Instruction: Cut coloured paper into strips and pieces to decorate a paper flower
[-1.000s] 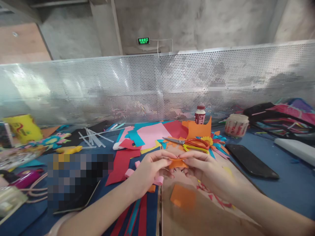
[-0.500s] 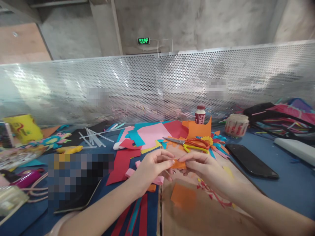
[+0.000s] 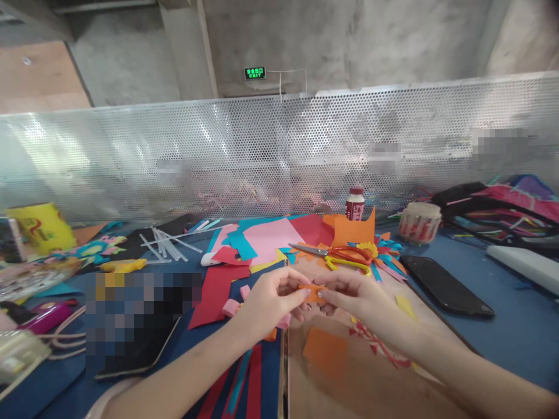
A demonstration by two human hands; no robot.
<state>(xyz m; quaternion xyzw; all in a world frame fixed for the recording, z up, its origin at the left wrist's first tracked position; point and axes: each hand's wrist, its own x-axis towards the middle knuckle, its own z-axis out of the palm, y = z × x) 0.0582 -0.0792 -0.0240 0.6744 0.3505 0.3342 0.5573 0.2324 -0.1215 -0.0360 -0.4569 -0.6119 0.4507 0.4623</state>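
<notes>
Between both hands, above the brown board (image 3: 371, 390), is a small piece of orange paper (image 3: 313, 293). My left hand (image 3: 279, 294) pinches its left end between thumb and fingers. The right end is gripped the same way by my right hand (image 3: 349, 294). The fingertips cover much of the paper, so its exact folds are hidden. Below the hands a flat orange paper square (image 3: 325, 352) lies on the board. Just behind them rest scissors (image 3: 336, 254) with red and yellow handles. A pink paper bow (image 3: 231, 307) is partly covered by my left wrist.
Coloured paper sheets (image 3: 273, 238) spread behind the hands, near a small bottle (image 3: 355, 203). A black phone (image 3: 445, 285) and a glass jar (image 3: 420, 222) stand to the right. Clear glue sticks (image 3: 168, 244) and a yellow glue gun (image 3: 124, 265) lie left. A perforated metal screen (image 3: 244, 151) bounds the back.
My right hand has shifted slightly left, closer to my left hand, and its thumb now presses on the orange paper. The flat square below has stayed put.
</notes>
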